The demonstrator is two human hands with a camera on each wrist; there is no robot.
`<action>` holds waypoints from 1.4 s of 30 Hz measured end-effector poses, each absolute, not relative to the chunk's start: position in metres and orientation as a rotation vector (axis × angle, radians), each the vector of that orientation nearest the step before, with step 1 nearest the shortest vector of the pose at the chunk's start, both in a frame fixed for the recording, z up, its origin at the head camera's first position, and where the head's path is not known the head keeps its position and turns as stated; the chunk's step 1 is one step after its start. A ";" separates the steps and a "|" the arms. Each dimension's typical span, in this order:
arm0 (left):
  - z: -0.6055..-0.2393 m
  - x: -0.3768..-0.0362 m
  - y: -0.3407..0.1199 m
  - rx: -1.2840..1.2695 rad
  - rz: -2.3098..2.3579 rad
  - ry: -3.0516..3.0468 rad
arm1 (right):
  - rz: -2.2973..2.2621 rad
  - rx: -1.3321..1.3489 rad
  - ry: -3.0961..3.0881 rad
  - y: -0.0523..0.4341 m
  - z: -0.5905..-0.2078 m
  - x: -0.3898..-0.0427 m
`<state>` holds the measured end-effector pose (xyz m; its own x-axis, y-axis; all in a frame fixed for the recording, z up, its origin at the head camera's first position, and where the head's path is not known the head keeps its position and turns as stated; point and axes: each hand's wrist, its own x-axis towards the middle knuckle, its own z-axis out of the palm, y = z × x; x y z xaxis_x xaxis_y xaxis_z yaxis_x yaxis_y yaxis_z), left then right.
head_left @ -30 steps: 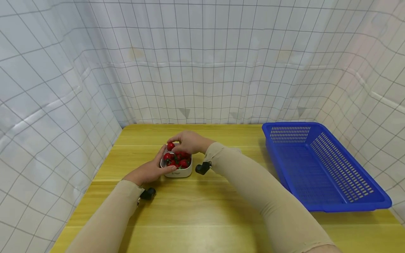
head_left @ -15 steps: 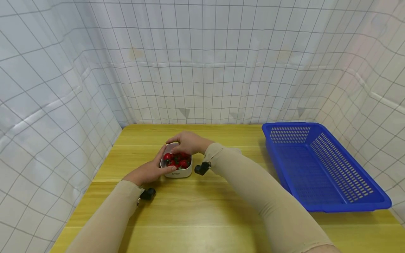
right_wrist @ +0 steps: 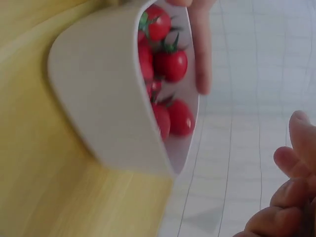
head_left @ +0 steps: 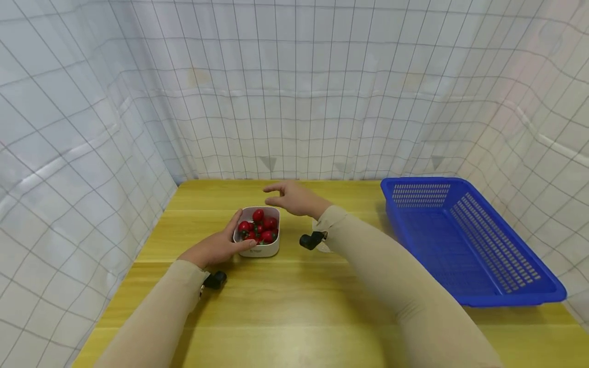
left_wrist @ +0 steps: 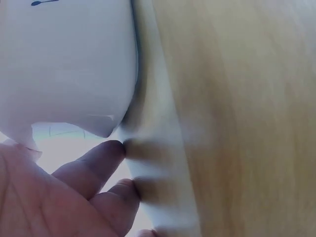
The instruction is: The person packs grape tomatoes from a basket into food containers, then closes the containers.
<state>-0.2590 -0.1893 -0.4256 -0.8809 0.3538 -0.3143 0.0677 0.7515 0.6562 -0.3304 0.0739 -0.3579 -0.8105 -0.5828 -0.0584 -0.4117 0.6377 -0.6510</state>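
Several tomatoes (head_left: 260, 227) in white bowl (head_left: 257, 249); left hand (head_left: 216, 248) grasping bowl, right hand (head_left: 294, 198) above, fingers relaxed; blue basket (head_left: 465, 240) well apart.

White bowl (head_left: 260, 248): small dark print on front wall in head view, too small to read. Left wrist view: dark mark at top edge of bowl wall (left_wrist: 44, 3), cut off, illegible. No other text, labels, numbers.
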 end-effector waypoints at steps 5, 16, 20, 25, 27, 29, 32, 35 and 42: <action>-0.418 -0.262 -0.188 0.349 0.917 2.564 | -0.948 -0.721 2.692 0.122 -0.356 -0.334; -0.381 -0.268 -0.162 0.455 0.883 2.751 | -0.564 -0.584 2.716 0.188 -0.354 -0.328; -0.373 -0.267 -0.132 0.576 0.868 2.788 | -0.369 -0.590 2.716 0.198 -0.354 -0.324; -0.371 -0.267 -0.091 0.691 0.743 2.766 | -0.213 -0.546 2.677 0.202 -0.357 -0.317; -0.373 -0.268 -0.075 0.721 0.674 2.742 | -0.182 -0.512 2.653 0.202 -0.360 -0.313; -0.374 -0.270 -0.060 0.748 0.628 2.715 | -0.149 -0.489 2.637 0.203 -0.363 -0.310; -0.378 -0.274 -0.041 0.785 0.555 2.692 | -0.109 -0.486 2.633 0.204 -0.368 -0.308; -0.382 -0.279 -0.028 0.784 0.511 2.672 | -0.108 -0.472 2.633 0.206 -0.373 -0.307; -0.398 -0.290 -0.004 0.742 0.405 2.638 | -0.206 -0.373 2.602 0.212 -0.387 -0.309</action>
